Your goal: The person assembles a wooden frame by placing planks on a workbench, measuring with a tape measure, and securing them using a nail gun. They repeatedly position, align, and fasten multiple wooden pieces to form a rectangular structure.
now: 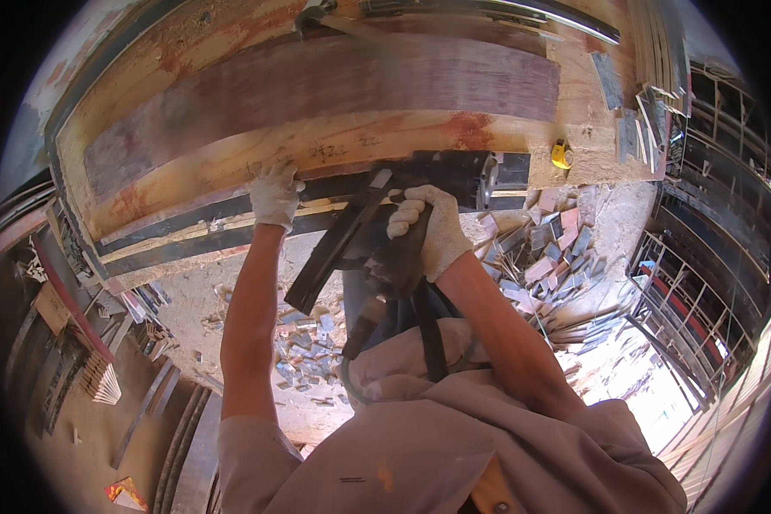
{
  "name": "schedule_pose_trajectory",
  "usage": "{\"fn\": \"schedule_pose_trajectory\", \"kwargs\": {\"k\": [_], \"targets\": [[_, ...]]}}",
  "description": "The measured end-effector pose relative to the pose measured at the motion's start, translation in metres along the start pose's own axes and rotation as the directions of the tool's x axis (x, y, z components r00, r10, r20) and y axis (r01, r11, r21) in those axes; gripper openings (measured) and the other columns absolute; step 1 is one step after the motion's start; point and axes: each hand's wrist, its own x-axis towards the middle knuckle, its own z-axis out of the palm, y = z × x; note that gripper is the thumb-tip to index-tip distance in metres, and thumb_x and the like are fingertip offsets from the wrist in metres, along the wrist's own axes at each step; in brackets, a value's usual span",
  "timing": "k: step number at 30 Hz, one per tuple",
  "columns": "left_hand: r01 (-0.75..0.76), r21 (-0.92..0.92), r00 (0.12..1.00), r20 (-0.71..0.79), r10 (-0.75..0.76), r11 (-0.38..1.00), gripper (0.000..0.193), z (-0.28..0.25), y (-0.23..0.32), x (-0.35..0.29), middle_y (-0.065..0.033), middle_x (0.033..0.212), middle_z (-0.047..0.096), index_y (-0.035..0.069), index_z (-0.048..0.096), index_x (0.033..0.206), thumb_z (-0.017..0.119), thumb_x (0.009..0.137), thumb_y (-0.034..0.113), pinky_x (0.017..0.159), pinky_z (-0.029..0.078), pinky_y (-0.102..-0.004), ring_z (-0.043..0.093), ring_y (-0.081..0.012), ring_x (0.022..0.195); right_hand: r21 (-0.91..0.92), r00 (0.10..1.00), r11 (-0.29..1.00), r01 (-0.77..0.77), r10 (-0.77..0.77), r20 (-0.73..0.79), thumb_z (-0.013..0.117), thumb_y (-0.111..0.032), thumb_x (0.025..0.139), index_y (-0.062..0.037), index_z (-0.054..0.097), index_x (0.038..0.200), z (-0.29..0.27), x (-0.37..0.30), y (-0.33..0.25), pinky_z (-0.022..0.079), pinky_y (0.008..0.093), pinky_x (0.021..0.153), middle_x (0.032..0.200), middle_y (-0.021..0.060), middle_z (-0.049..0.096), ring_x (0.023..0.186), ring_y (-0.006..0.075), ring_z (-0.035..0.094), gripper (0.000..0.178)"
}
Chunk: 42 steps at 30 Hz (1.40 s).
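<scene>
Just off centre at 1 o'clock, right hand (434,224) is wrapped round the black nail gun (451,178), left hand (274,197) at 10 o'clock lies on the dark strip (324,188) (grip unclear), so a slip or stray shot leftward could injure it.

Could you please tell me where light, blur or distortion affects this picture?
Head view: fisheye bows the worktable edges and blackens the corners; sunlit floor at lower right nearly white; a hazy smear over the long reddish plank's left part; dark nail gun shows little detail.
</scene>
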Motion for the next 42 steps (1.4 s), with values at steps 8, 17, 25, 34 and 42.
{"fn": "schedule_pose_trajectory", "kwargs": {"k": [8, 17, 25, 34, 42], "targets": [[-0.09, -0.006, 0.996, -0.001, 0.09, 0.996, 0.034, -0.011, -0.032, -0.011, -0.0071, 0.113, 0.069, 0.015, 0.072, 0.108, 0.078, 0.079, 0.03, 0.09, 0.054, -0.0459, 0.064, -0.0312, 0.11, -0.041, 0.996, 0.995, 0.086, -0.086, 0.018, 0.055, -0.012, 0.091, 0.003, 0.057, 0.097, 0.008, 0.027, 0.043, 0.037, 0.0274, 0.053, 0.06, -0.0063, 0.035, 0.053, 0.0092, 0.036, 0.016], [-0.008, 0.065, 0.994, 0.107, 0.001, 0.998, 0.039, -0.066, -0.218, -0.059, -0.0101, 0.115, 0.07, 0.014, 0.071, 0.117, 0.074, 0.081, 0.027, 0.093, 0.052, -0.0467, 0.063, -0.0341, 0.111, 0.048, 0.979, 0.979, 0.2, -0.201, 0.022, 0.055, -0.01, 0.089, -0.0134, 0.048, 0.076, 0.037, 0.027, 0.097, 0.039, 0.0321, 0.051, 0.06, -0.004, 0.038, 0.052, 0.0125, 0.038, 0.015], [0.006, 0.136, 0.991, 0.134, -0.025, 0.991, 0.038, -0.067, -0.221, -0.056, -0.0081, 0.115, 0.071, 0.018, 0.073, 0.117, 0.074, 0.082, 0.033, 0.09, 0.054, -0.0486, 0.065, -0.0317, 0.111, 0.003, 0.988, 0.988, 0.152, -0.152, -0.02, 0.057, -0.01, 0.089, -0.0094, 0.051, 0.081, 0.08, 0.053, 0.185, 0.038, 0.0305, 0.051, 0.061, -0.004, 0.036, 0.052, 0.0127, 0.038, 0.01], [-0.002, 0.046, 0.996, 0.093, -0.002, 0.999, 0.03, -0.07, -0.225, -0.058, -0.0088, 0.109, 0.07, 0.015, 0.074, 0.109, 0.076, 0.082, 0.03, 0.085, 0.056, -0.0454, 0.066, -0.0308, 0.107, 0.022, 0.998, 0.998, 0.062, -0.063, 0.017, 0.056, -0.01, 0.09, -0.0001, 0.06, 0.095, 0.094, 0.056, 0.209, 0.037, 0.028, 0.052, 0.06, -0.0073, 0.035, 0.052, 0.0092, 0.035, 0.012], [-0.082, 0.068, 0.995, 0.067, 0.077, 0.994, 0.037, -0.07, -0.261, -0.071, -0.0073, 0.111, 0.069, 0.015, 0.069, 0.114, 0.076, 0.082, 0.033, 0.087, 0.055, -0.0451, 0.065, -0.0303, 0.108, -0.066, 0.99, 0.987, 0.143, -0.144, -0.004, 0.058, -0.009, 0.085, -0.0019, 0.056, 0.083, 0.109, 0.087, 0.254, 0.046, 0.0367, 0.051, 0.058, 0.0002, 0.041, 0.048, 0.018, 0.043, 0.008]]}}
